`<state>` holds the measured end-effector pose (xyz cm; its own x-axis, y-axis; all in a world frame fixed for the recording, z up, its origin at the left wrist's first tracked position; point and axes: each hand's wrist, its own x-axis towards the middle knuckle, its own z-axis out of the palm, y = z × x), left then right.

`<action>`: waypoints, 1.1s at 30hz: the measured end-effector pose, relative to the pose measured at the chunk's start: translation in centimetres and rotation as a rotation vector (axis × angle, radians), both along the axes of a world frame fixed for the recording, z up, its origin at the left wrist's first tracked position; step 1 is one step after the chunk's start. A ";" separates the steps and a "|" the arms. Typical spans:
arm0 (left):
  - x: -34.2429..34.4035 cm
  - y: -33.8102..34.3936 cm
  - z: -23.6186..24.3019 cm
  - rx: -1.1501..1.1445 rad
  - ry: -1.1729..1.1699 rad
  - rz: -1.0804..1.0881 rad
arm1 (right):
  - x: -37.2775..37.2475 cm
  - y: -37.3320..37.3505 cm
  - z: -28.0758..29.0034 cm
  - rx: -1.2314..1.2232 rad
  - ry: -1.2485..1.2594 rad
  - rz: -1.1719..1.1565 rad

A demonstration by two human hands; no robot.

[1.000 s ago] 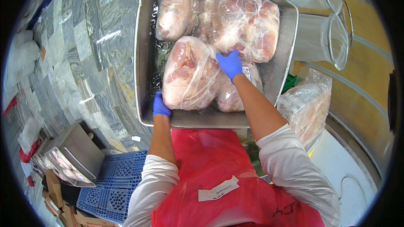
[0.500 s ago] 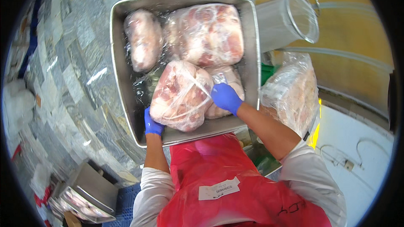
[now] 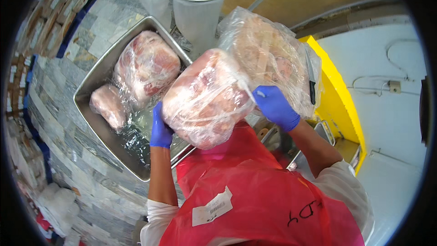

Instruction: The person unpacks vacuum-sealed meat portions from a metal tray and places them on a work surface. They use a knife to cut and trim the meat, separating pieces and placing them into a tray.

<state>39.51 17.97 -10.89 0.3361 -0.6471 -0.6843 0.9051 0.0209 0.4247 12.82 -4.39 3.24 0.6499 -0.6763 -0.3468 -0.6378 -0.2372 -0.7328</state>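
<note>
Between my two blue-gloved hands hangs a large piece of meat (image 3: 207,100) in clear plastic wrap, lifted over the right rim of the metal tub (image 3: 98,141). My left hand (image 3: 161,127) presses against its left side, the fingers partly hidden behind it. On the right, my right hand (image 3: 275,107) is closed on a gathered strip of the wrap, which is pulled taut. Still in the tub's water are a big wrapped meat block (image 3: 148,66) and a smaller wrapped piece (image 3: 108,105).
Right of the meat lies a large plastic-covered bundle (image 3: 264,54), with a black-handled knife (image 3: 311,77) on it. Beyond stands a yellow panel (image 3: 339,105). Clear bins with metal rims (image 3: 198,13) stand behind the tub. Metal trays (image 3: 298,155) are at my right.
The wrapped meat has been lifted out of the tub and moved right, both hands staying on it. My view has turned right, so the tub now appears further left and tilted.
</note>
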 end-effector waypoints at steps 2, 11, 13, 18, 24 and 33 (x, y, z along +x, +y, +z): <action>-2.2 -4.8 3.8 0.070 -0.148 -0.077 | -4.2 -2.5 0.5 -0.052 -0.066 -0.040; -12.7 -25.3 7.6 0.458 -1.408 -0.487 | -16.8 -11.1 -5.8 0.099 -0.215 -0.447; -15.7 -27.8 9.9 0.451 -1.847 -0.621 | -17.6 -13.2 -5.4 0.211 -0.335 -0.477; -18.8 -30.9 12.6 0.442 -2.095 -0.948 | -20.9 -14.8 -4.1 0.397 -0.374 -0.386; -20.9 -29.6 14.6 0.250 -2.277 -1.108 | -25.0 -13.4 -2.2 0.794 -0.364 -0.602; -23.9 -27.2 12.8 -0.106 -2.347 -1.040 | -26.9 -19.3 -5.6 0.350 -0.302 -0.497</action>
<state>15.61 -9.26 1.87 -0.1502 -0.9814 0.1197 -0.9491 0.1771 0.2606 -14.07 -23.64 -2.33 0.3934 -0.8007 -0.4517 -0.3650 0.3149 -0.8761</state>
